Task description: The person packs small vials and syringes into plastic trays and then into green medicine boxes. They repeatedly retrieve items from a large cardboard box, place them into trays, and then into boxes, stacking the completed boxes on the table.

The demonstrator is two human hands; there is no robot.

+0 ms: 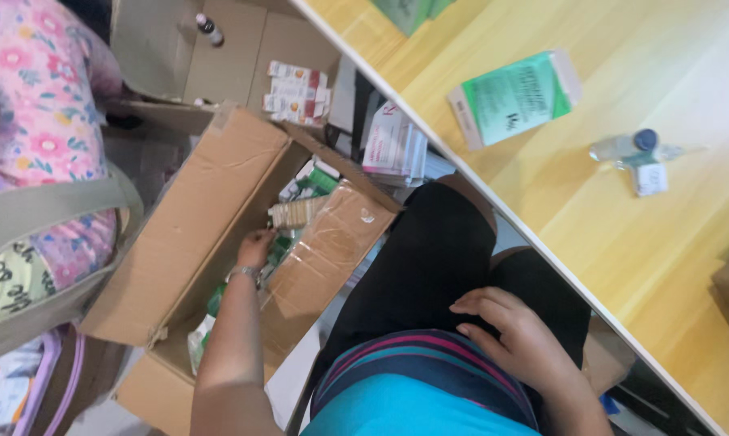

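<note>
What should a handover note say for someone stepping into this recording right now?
Left hand: reaching into the open brown cardboard box on the floor, fingers on the small green and white cartons inside; whether it grips one cannot be told.
Right hand: resting flat on the black-trousered lap, holding nothing.
On the pale wooden table: one green and white carton and a small clear bottle with a blue cap.
Done: a carton and bottle lie out. Left: many cartons remain in the box.

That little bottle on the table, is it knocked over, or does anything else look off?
Yes, the small clear bottle lies on its side on the wooden table, beside a green box. Otherwise nothing stands out: the left hand reaches into the open cardboard box.
</note>
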